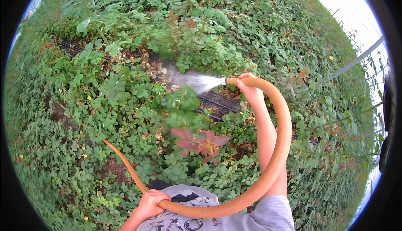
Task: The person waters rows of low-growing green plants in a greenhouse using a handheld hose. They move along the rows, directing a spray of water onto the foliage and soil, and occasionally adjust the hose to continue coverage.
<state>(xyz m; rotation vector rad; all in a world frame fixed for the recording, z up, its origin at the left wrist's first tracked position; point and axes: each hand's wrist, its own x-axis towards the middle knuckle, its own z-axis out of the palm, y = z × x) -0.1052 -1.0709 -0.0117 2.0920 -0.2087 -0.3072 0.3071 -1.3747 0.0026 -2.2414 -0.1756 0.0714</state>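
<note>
An orange rubber hose [284, 130] curves in a big loop in front of my body. My right hand [251, 88] grips it just behind its outlet. A nozzle [223, 81] at that end sends a white spray of water [199, 82] leftward onto the foliage and soil. Down by my waist, my left hand [153, 201] is closed around the hose's lower stretch. From there a thinner-looking length of hose [125, 163] runs up and left, and its far part vanishes among the leaves.
Dense green leafy plants [125, 124] surround me on all sides. Black irrigation tubes [216, 100] run diagonally over bare soil under the spray. A reddish-leaved shoot [204, 143] rises close in front of me. Taller stems [91, 17] stand at upper left; a pale pole [348, 64] slants at right.
</note>
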